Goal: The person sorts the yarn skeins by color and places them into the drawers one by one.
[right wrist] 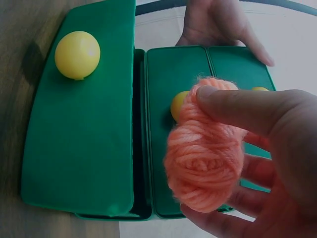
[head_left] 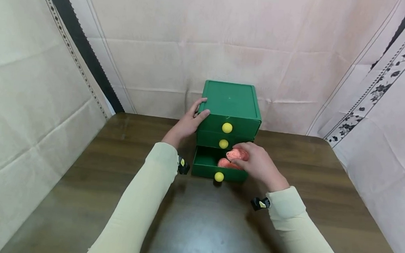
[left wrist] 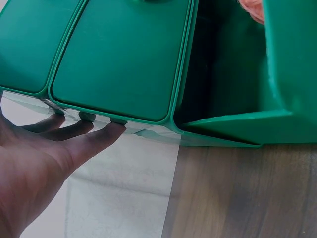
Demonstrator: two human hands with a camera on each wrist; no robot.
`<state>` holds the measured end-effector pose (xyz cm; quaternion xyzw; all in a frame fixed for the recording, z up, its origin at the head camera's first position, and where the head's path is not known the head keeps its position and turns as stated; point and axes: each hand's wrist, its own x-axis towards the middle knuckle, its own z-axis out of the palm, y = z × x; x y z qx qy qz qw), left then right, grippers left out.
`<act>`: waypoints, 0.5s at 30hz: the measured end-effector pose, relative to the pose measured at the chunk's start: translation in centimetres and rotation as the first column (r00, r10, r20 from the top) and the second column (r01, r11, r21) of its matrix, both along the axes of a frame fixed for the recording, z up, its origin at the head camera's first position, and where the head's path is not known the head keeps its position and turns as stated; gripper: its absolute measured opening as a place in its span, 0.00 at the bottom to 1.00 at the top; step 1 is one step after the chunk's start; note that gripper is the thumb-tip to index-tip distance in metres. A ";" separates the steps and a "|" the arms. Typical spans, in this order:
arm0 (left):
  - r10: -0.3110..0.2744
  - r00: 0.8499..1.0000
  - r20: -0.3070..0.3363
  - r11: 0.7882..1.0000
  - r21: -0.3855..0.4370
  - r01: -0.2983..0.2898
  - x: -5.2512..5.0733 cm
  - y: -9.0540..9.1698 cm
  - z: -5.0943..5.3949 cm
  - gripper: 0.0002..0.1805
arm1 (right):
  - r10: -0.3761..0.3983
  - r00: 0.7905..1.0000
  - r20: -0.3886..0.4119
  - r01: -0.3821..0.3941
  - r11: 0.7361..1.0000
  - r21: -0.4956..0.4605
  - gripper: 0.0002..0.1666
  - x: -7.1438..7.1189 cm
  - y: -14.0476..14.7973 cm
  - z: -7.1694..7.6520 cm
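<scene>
A green cabinet (head_left: 230,99) of three drawers with round yellow knobs stands at the back of the table. Its bottom drawer (head_left: 203,170) is pulled out; the upper two are closed. Against the cabinet's left side and top edge rests my left hand (head_left: 188,121), fingers extended, fingertips touching the side in the left wrist view. Just over the open drawer, my right hand (head_left: 259,163) pinches a skein of coral yarn (right wrist: 205,153) between thumb and fingers. More coral yarn (head_left: 224,163) lies inside the drawer, partly hidden behind the drawer front and the right hand.
The brown wooden table (head_left: 88,197) extends on both sides and in front of the cabinet. Pale cloth (head_left: 201,36) hangs behind it and at both sides. Yellow knobs (head_left: 219,177) stick out from the drawer fronts.
</scene>
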<state>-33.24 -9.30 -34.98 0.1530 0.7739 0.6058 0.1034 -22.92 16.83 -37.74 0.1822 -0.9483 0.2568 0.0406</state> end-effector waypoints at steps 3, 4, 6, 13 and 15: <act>0.016 1.000 -0.020 1.000 -0.007 -0.017 -0.4 0.1 -0.7 0.32 | 0.007 1.000 0.004 -0.007 1.000 0.004 0.24 0.1 -0.3 0.0; 0.019 0.999 -0.027 1.000 -0.007 -0.019 -0.5 0.1 -0.8 0.31 | 0.009 1.000 0.006 -0.009 1.000 0.005 0.25 0.1 -0.4 0.0; 0.024 0.999 -0.033 1.000 -0.011 -0.025 -0.6 0.2 -0.8 0.31 | 0.004 1.000 0.005 -0.004 1.000 0.005 0.25 0.1 -0.5 0.0; 0.028 0.999 -0.016 1.000 -0.011 -0.028 -0.4 0.2 -0.7 0.31 | 0.026 0.999 -0.029 -0.026 1.000 -0.002 0.24 0.2 -1.0 -0.3; 0.025 1.000 -0.005 1.000 -0.011 -0.025 -0.1 0.2 -0.4 0.31 | 0.041 0.998 -0.046 -0.041 0.999 -0.002 0.24 0.3 -1.3 -0.5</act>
